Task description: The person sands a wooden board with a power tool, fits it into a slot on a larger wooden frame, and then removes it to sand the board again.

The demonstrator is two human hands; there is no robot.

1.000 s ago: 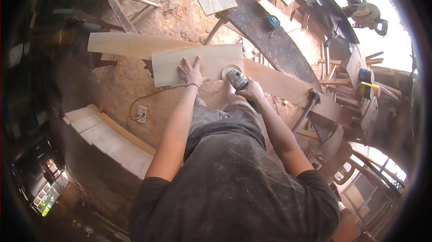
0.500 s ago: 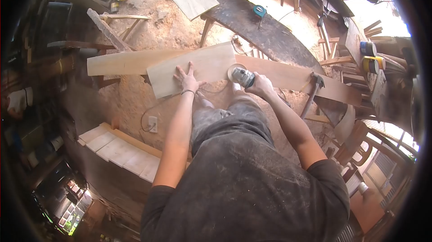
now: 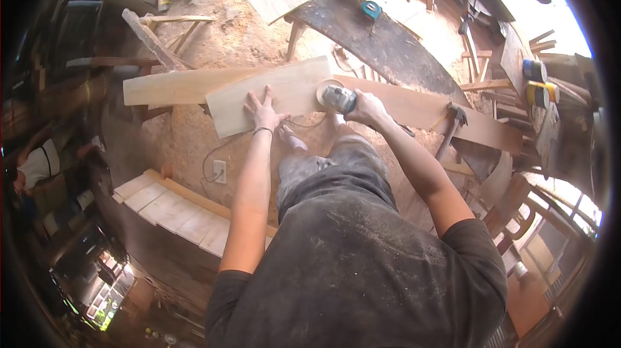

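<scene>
A pale wooden board point(image 3: 294, 89) lies at a slant across a long plank point(image 3: 168, 88). My left hand point(image 3: 265, 114) rests on its lower edge with fingers spread, a thin band round the wrist. My right hand point(image 3: 367, 108) is wrapped round the body of an angle grinder point(image 3: 341, 98). The round disc of the grinder is over the right end of the pale board. My feet show just below the plank.
A hammer point(image 3: 451, 129) lies on the plank's right part. Beyond stands a dark curved bench point(image 3: 388, 44) with a teal tape measure point(image 3: 371, 10). Stacked boards point(image 3: 178, 212) are at lower left; another person point(image 3: 40, 165) is at far left.
The grinder and my right hand have moved slightly left, the disc now further onto the pale board. My left hand stays spread on it. More of the person at far left shows.
</scene>
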